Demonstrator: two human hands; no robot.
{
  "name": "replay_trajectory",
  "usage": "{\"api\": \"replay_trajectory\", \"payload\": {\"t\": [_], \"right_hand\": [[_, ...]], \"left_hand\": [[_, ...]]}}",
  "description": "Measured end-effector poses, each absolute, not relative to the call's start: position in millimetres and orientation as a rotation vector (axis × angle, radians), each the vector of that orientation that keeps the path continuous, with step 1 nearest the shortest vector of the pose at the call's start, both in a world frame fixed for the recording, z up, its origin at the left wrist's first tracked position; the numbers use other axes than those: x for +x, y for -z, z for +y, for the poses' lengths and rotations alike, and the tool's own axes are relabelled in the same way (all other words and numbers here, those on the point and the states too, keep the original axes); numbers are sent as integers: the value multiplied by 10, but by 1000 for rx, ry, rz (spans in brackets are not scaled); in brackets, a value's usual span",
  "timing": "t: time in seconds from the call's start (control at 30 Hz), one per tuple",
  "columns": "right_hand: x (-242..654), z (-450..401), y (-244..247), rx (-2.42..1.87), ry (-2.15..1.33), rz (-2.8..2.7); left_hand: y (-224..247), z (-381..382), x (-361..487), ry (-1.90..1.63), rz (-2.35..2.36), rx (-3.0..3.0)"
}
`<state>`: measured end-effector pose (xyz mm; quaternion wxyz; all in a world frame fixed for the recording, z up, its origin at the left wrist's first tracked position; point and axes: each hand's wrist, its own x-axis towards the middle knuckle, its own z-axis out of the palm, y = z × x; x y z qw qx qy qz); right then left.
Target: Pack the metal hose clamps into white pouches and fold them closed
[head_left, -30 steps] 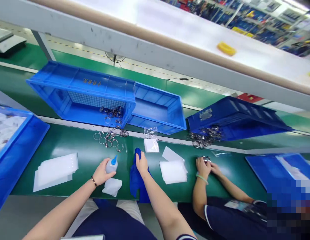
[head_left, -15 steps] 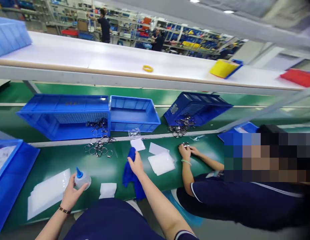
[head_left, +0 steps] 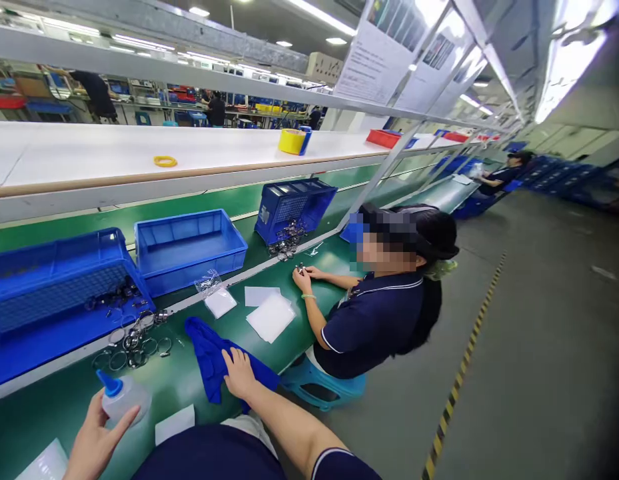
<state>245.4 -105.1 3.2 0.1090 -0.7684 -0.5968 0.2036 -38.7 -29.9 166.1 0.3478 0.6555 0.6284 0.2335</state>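
Observation:
My left hand point(head_left: 96, 430) is wrapped round a translucent squeeze bottle point(head_left: 129, 400) with a blue pointed nozzle, held tilted over the green bench. My right hand point(head_left: 240, 373) rests on a crumpled blue cloth point(head_left: 203, 353), its fingers stretched out and somewhat apart. Beyond the bottle lies a heap of metal ring clamps point(head_left: 134, 347), spilling from a tipped blue crate point(head_left: 64, 293). A small white packet point(head_left: 175, 424) lies between my hands near the bench edge.
An upright blue bin point(head_left: 189, 257) stands behind the cloth. White sheets point(head_left: 272, 318) and a clear bag point(head_left: 208, 283) lie on the bench. To my right a seated co-worker point(head_left: 374, 313) handles metal parts beside another tipped crate point(head_left: 294, 207). A white shelf point(head_left: 229, 145) crosses above.
My view has swung to the right. My right hand has loosened from the bunched cloth and now lies on it, with the cloth more spread out. The bottle stays in my left hand.

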Motion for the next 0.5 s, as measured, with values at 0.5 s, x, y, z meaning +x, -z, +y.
{"api": "replay_trajectory", "payload": {"t": [0.5], "right_hand": [[2438,-1237,226,-2168,-564,-1692]], "left_hand": [[-2174,363,578,-581,1162,2028]]}}
